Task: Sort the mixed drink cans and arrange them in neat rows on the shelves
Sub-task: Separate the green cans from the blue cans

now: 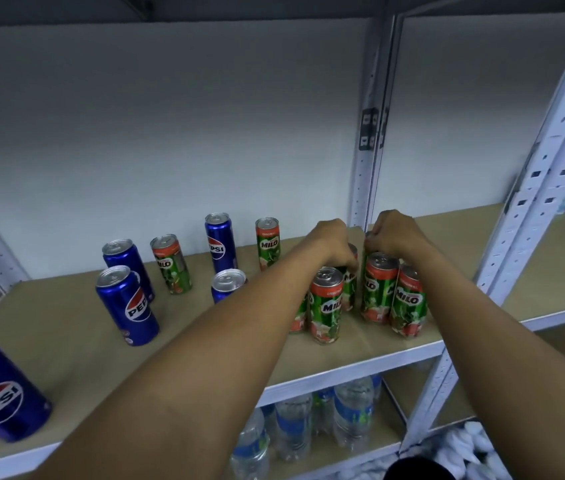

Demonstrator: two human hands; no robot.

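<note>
Milo cans (326, 306) gripped by left hand (331, 245) and right hand (397, 235); Pepsi cans (128, 306) stand apart.

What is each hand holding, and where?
Left hand grips a back Milo can by its top; right hand grips another Milo can's top.

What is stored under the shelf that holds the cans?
Under the shelf stand clear water bottles with blue labels. The shelf board and the forearms hide how many there are.

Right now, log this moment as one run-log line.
left hand grips a Milo can | right hand grips a Milo can | Milo cluster shelf right | Pepsi cans unsorted left
</note>
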